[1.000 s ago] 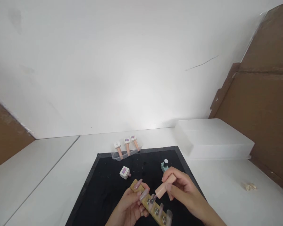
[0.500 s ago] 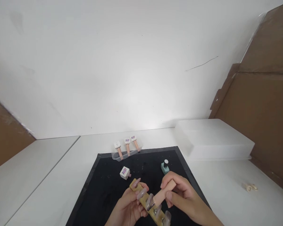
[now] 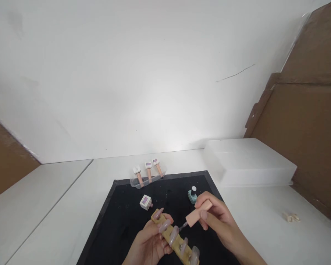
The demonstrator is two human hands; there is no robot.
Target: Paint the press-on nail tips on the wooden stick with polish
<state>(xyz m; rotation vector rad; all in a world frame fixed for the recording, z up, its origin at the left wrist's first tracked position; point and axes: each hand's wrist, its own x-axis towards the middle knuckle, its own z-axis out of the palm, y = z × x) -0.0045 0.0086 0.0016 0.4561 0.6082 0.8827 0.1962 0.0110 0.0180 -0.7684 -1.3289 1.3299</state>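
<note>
My left hand (image 3: pixel 151 239) is closed around a yellowish nail stand (image 3: pixel 176 241) that carries several long pinkish false nails (image 3: pixel 173 235). It is tilted, its far end up by the thumb and fingertips. Between thumb and fingers, my right hand (image 3: pixel 219 221) grips a peach-coloured nail polish brush (image 3: pixel 198 213) by its cap handle. The bristle end points left and down, close beside the middle false nail; whether it touches is too small to tell. An uncapped white polish bottle (image 3: pixel 146 202) lies on the black mat (image 3: pixel 121 217), its neck toward the right.
A teal bottle with a dark neck and white top (image 3: pixel 192 195) stands beyond my right hand. Three peach-capped bottles (image 3: pixel 148 172) lean in a clear tray (image 3: pixel 136 185) at the mat's back edge. A translucent box (image 3: pixel 251 162) and small beige rings (image 3: pixel 291 217) are at the right.
My right hand has drawn the brush up and to the right, off the middle false nail's surface to its side. The left hand and the nail stand have hardly moved.
</note>
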